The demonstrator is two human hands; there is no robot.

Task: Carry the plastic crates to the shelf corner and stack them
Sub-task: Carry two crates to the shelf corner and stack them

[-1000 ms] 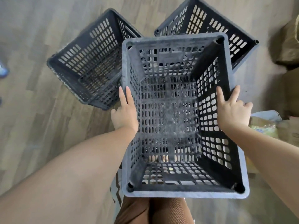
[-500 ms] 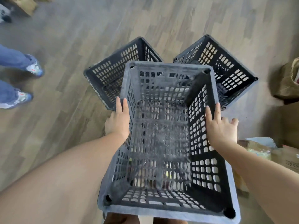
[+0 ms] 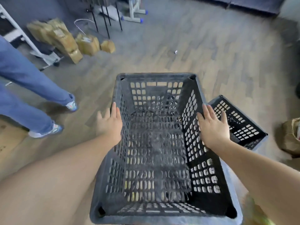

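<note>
A dark grey plastic crate (image 3: 155,159) with slotted walls hangs in front of me above the floor, open side up and empty. My left hand (image 3: 110,123) presses flat against its left wall just under the rim, fingers straight. My right hand (image 3: 212,127) lies over the right rim with fingers straight and spread, thumb on the inner side. A second dark crate (image 3: 240,125) sits on the wooden floor to the right, partly hidden behind my right hand and the held crate.
A person's legs in blue jeans and sneakers (image 3: 24,95) stand close on the left. Cardboard boxes (image 3: 65,38) are piled at the back left beside a white rack (image 3: 24,38). Chair legs (image 3: 105,18) stand at the back. A brown bag (image 3: 292,137) is at the right edge.
The view has swung up and left, with the crate carried along. The two floor crates slid right; only one still shows. The person's legs and the boxes came into view.
</note>
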